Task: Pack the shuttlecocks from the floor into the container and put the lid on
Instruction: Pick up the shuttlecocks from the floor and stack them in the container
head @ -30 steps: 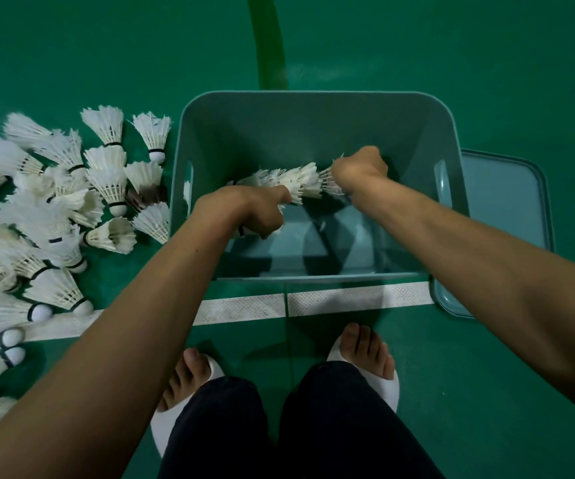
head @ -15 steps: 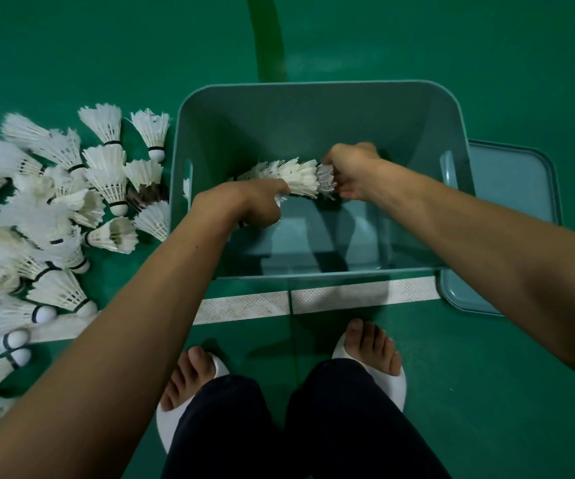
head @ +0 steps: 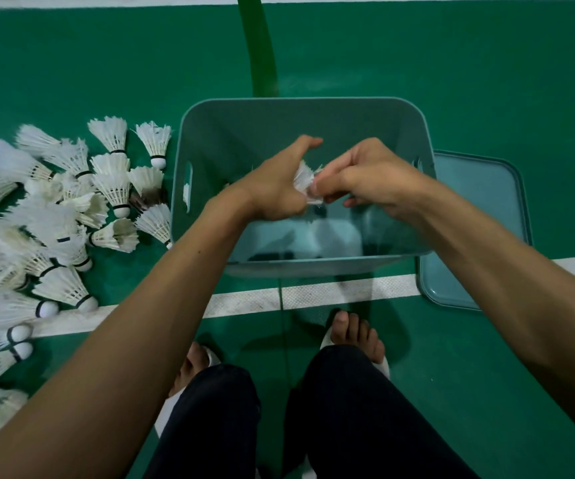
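Indoor badminton court: green sports floor (head: 417,63), white boundary line (head: 331,292), loose shuttlecocks (head: 54,216).

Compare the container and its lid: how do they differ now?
The container is deep, with handle slots in its side walls; the lid is flat, without openings. The left hand and right hand are over the container; the lid lies untouched on the floor beside it. Both are teal with rounded corners.
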### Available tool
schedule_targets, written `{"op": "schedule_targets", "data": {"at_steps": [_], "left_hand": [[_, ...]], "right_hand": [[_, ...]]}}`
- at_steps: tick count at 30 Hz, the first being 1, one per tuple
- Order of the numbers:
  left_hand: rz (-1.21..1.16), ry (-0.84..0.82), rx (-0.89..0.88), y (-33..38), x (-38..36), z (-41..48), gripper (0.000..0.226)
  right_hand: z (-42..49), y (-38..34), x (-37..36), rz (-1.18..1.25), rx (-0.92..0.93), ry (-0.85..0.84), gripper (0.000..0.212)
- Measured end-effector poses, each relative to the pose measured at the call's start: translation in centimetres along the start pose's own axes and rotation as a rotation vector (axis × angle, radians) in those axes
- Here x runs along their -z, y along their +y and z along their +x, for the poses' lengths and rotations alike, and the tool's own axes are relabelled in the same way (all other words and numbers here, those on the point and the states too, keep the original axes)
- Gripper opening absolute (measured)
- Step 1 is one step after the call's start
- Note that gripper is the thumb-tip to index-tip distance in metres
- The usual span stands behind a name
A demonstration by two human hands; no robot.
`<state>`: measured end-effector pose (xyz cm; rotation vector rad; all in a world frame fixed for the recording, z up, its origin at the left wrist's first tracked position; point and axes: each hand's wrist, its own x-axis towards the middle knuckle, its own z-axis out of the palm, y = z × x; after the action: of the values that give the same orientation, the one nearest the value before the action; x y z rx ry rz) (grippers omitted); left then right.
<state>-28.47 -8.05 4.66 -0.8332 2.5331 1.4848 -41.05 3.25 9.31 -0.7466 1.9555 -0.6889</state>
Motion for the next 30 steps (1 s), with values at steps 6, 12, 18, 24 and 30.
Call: {"op": "schedule_targets", "data": {"at_steps": [6,12,18,24,30], "left_hand": [[0.212,0.040,0.123,-0.2,-0.7,0.7,0.069],[0.603,-0.057,0.165,-1.2,-1.0,1.5,0.056],[0.782,-0.187,0.157,-1.5,-1.3,2.1,0.076],[0.794,-0.233,0.214,-1.7,-1.1,2.7,0.082],[0.782,-0.232,0.220,-2.0,-1.4,3.2,0.081]], "right_hand": [[1.9,1.1,1.7,-0.534,-0.171,0.505,0.025],[4.8,1.3,0.4,-0.506,-0.154,0.498,0.018],[10.2,2.9,-2.1,0.106,-0.340,0.443,0.007],[12.5,4.1,-1.8,0.371,-0.439,0.462,0.007],[12.3,4.9,-2.0,0.479,-0.482,0.464,0.023]]}}
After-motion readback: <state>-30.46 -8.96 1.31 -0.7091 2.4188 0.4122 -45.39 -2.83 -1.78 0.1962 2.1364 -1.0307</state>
